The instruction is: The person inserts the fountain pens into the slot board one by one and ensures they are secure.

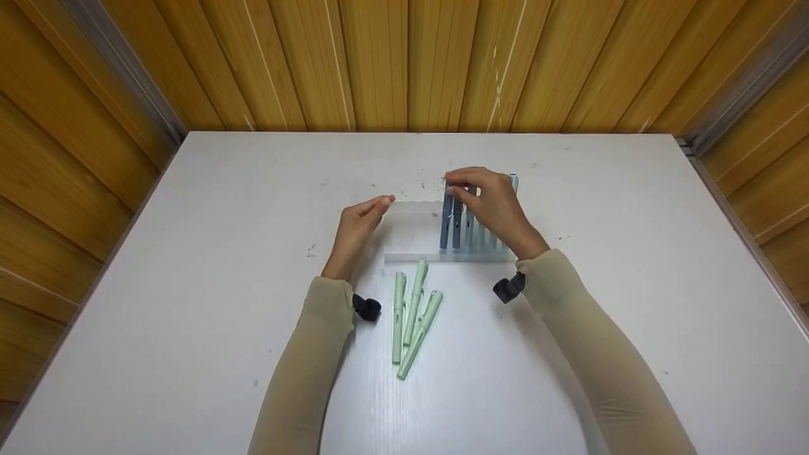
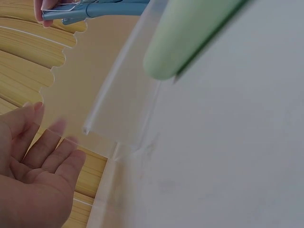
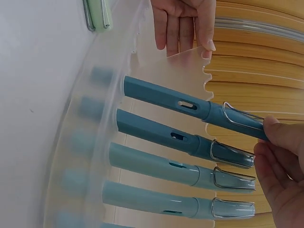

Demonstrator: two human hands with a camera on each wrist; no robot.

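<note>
A translucent pen stand [image 1: 411, 235] with a notched back panel stands on the table. My left hand [image 1: 361, 226] pinches the upper left corner of that panel between thumb and fingers. With thumb and fingertips, my right hand [image 1: 496, 205] grips the capped end of a dark blue pen [image 3: 164, 97], whose lower end sits at the stand's front ledge. Beside it leans a second dark blue pen [image 3: 156, 135], followed by paler ones such as a light teal pen [image 3: 152, 166]. In the head view, the right hand partly hides this row.
Three light green pens, a left one [image 1: 397, 319], a middle one [image 1: 414, 303] and a right one [image 1: 421, 335], lie in front of the stand. They rest on a white table [image 1: 632, 253]. Wood-panelled walls [image 1: 379, 69] rise behind it and at both sides.
</note>
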